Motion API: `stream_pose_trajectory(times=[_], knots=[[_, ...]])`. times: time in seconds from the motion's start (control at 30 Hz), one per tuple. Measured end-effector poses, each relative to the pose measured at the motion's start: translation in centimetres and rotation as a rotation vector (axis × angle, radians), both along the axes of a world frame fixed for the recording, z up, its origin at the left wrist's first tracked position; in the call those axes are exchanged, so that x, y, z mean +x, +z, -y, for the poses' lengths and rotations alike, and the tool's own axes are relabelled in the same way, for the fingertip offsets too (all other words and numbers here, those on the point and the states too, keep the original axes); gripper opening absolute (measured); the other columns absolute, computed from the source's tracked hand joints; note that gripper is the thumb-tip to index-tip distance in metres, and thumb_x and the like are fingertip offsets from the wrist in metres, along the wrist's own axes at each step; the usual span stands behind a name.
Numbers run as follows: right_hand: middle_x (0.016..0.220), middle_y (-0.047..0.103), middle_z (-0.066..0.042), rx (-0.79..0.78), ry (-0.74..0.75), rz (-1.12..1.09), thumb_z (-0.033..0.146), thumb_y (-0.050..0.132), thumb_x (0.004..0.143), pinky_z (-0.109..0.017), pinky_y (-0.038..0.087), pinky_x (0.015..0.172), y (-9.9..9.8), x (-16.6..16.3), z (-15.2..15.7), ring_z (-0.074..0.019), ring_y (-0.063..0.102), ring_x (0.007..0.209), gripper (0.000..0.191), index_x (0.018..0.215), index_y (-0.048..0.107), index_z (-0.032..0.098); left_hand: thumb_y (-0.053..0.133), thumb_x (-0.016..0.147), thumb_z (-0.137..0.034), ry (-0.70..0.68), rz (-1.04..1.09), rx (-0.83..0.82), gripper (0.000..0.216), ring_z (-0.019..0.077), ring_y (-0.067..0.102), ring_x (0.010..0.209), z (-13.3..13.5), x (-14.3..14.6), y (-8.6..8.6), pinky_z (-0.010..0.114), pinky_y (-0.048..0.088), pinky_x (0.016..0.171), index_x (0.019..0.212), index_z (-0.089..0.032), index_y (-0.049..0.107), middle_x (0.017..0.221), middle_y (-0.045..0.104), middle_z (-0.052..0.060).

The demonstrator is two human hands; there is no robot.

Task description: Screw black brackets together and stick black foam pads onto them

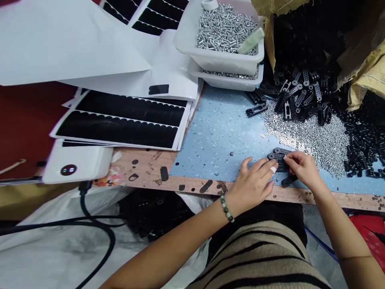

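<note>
My left hand [254,182] rests on the blue mat [222,136] near the bench's front edge, fingers curled, its taped fingertip pressing on a small stack of black perforated plastic strips [278,154]. My right hand [302,166] pinches the same stack from the right side. Another black piece [288,181] lies just below the hands. A green bead bracelet sits on my left wrist.
A heap of small silver screws [315,138] and piles of black plastic parts [303,92] lie right of the hands. Two stacked white bins of screws [225,30] stand at the back. Sheets of black stickers [120,120], a white device [78,162] and cables lie left.
</note>
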State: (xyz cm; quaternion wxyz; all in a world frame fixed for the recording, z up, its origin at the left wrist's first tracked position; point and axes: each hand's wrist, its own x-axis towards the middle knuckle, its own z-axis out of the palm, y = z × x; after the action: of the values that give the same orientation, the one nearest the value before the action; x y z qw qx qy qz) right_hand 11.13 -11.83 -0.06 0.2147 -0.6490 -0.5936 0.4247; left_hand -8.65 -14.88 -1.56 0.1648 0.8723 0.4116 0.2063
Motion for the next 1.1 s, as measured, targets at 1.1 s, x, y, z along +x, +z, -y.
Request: stream_pose_trajectory(times=[1.1], knots=[[0.124,0.061,-0.012,0.799,0.267,0.546,0.011,0.050,0.088,-0.044,0.048,0.093,-5.0,0.6,7.1,-0.0258,0.052,0.115,0.041,0.128,0.051,0.018,0.044,0.088,-0.010,-0.034,-0.089,-0.009,0.051,0.0234,0.046,0.125,1.1,0.3,-1.7,0.054,0.020,0.111,0.137,-0.022,0.043,0.142,0.046,0.010]])
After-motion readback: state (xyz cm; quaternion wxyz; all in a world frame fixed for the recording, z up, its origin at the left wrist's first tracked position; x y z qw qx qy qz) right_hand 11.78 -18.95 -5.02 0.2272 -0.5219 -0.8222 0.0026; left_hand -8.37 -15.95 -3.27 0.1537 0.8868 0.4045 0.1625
